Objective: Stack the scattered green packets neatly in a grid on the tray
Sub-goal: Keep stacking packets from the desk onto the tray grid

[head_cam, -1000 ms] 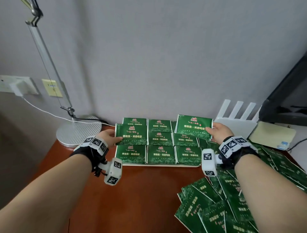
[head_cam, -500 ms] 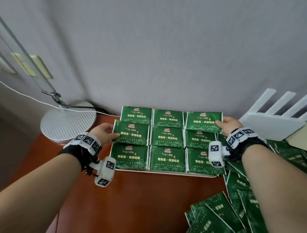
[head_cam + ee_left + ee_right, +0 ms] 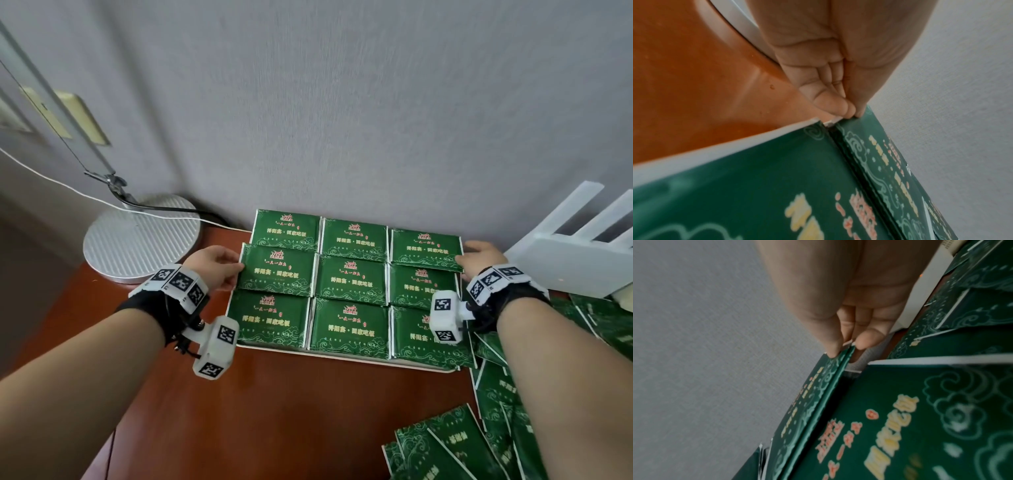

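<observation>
Head view: green packets (image 3: 349, 281) fill a three-by-three grid on a white tray (image 3: 342, 358) against the far wall, loose packets (image 3: 496, 394) scattered near right. The left hand (image 3: 214, 267) pinches the middle-left packet (image 3: 277, 272); the right hand (image 3: 481, 255) pinches the far-right packet (image 3: 424, 250)

Left wrist: fingertips (image 3: 838, 105) clamp a packet's corner

Right wrist: thumb and fingers (image 3: 867, 339) grip a packet's edge
</observation>
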`<state>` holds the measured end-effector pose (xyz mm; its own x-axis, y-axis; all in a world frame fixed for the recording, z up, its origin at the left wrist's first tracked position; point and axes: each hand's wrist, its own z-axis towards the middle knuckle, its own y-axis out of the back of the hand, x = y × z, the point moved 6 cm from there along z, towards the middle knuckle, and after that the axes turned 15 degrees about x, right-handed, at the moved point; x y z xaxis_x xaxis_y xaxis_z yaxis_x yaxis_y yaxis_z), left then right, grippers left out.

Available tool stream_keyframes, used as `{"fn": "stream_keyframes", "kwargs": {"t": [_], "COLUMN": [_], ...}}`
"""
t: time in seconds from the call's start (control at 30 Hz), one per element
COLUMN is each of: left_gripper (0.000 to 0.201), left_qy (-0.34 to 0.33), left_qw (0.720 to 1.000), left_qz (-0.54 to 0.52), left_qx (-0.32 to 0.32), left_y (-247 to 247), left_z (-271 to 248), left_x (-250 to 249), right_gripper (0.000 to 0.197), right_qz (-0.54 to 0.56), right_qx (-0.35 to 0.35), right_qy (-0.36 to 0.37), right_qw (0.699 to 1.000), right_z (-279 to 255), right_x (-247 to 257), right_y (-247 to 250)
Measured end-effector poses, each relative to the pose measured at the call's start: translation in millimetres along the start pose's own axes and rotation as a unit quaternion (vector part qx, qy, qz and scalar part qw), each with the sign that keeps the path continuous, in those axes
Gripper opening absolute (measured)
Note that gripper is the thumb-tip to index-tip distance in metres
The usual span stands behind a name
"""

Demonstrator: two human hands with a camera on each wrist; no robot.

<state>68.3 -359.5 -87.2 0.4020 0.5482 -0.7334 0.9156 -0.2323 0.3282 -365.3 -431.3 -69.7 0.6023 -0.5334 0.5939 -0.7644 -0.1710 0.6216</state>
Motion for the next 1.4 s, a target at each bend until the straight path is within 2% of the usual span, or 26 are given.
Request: {"fn": "stream_keyframes", "kwargs": {"t": [0.07, 0.33, 0.5, 0.87, 1.0, 1.13, 1.27, 1.4], "left_gripper": [0.003, 0.003, 0.002, 0.017, 0.038, 0.048, 0.049, 0.038], "left_qy": [-0.001, 0.006, 0.005, 0.012, 0.006, -0.045, -0.093, -0.134], "left_qw": [1.000, 1.000, 1.000, 0.998, 0.995, 0.987, 0.973, 0.944], "left_qz": [-0.012, 0.013, 0.020, 0.054, 0.084, 0.140, 0.212, 0.295], "left_qx": [0.005, 0.006, 0.001, -0.017, -0.053, -0.071, -0.015, 0.063], "left_y": [-1, -1, -1, 1, 8, 7, -27, -88], "left_z": [1, 5, 5, 7, -8, -39, -76, -116], "left_x": [-1, -3, -3, -2, -5, -23, -40, -51], "right_gripper": [0.041, 0.023, 0.024, 0.025, 0.028, 0.033, 0.036, 0.035], "right_qz": [0.018, 0.014, 0.005, -0.070, -0.117, -0.164, -0.221, -0.240], "right_qx": [-0.010, -0.034, -0.032, -0.005, 0.000, -0.001, -0.026, -0.024], "right_qy": [0.004, 0.024, 0.022, 0.011, 0.029, 0.064, 0.122, 0.161], "right_qw": [1.000, 0.999, 0.999, 0.998, 0.993, 0.984, 0.967, 0.957], "right_z": [5, 15, 20, 9, -22, -78, -155, -219], "right_x": [-3, -5, -8, -6, 11, 39, 55, 38], "right_y": [0, -6, -5, -5, 3, 18, 36, 44]}}
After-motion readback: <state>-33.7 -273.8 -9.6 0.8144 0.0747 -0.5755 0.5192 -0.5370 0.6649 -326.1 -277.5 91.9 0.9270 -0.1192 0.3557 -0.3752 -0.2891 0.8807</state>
